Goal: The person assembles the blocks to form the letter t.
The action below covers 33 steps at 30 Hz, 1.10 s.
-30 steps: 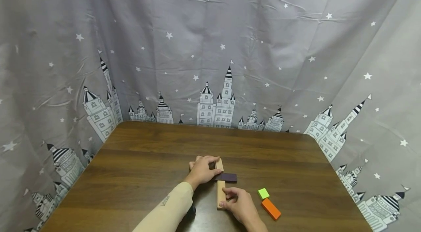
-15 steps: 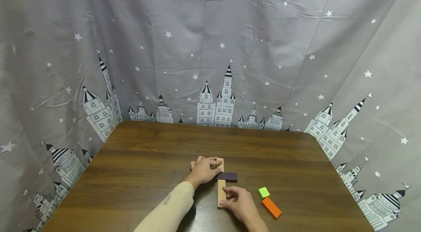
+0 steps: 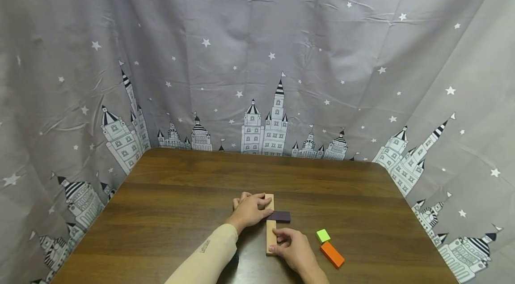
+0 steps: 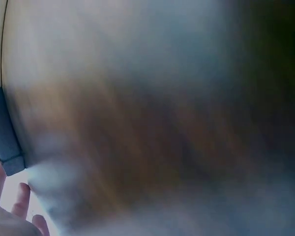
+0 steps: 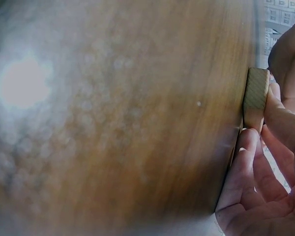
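Observation:
In the head view, pale wooden blocks and a dark purple block lie in a cross-like layout on the table. My left hand holds the far pale wooden block, index finger over its top, thumb by the dark purple block. The purple block lies crosswise, its left end hidden by my left hand. My right hand pinches the near pale wooden block, whose far end meets the purple one. The right wrist view shows this near block's end between thumb and fingers. Left wrist, blurred, shows some fingertips.
A lime green block and an orange block lie right of my right hand, close together. The brown wooden table has rounded far corners. A grey curtain printed with stars and castles hangs behind it.
My left index finger and thumb have shifted slightly to the right over the far pale block. The right hand and the other blocks stay in place.

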Each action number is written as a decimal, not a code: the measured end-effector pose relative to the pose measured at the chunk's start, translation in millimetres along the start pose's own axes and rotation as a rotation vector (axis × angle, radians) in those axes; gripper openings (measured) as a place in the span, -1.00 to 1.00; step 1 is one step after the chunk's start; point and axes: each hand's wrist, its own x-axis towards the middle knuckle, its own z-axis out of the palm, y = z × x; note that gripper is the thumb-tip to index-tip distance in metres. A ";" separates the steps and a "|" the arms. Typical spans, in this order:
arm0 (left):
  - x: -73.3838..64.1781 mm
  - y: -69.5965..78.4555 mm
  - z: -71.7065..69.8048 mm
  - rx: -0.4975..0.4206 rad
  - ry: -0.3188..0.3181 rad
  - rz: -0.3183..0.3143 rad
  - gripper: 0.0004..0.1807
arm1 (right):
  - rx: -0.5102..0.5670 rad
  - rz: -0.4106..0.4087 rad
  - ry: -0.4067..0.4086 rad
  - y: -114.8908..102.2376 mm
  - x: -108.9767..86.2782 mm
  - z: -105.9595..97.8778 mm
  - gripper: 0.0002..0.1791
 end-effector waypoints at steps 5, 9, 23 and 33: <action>0.1 -1.0 1.9 0.001 0.005 -0.009 -0.55 | 0.007 -0.005 -0.001 0.2 -0.4 0.0 -0.52; 0.6 -1.0 2.7 0.040 0.010 0.001 -0.57 | 0.005 -0.013 0.002 0.0 -0.7 0.5 -0.51; -7.4 2.1 -10.3 0.126 -0.051 0.086 -0.55 | 0.021 -0.040 0.011 -4.3 -2.3 -0.3 -0.50; -15.5 -8.0 -21.6 0.112 -0.148 0.141 -0.31 | 0.018 -0.046 0.015 -5.7 -2.7 -0.1 -0.50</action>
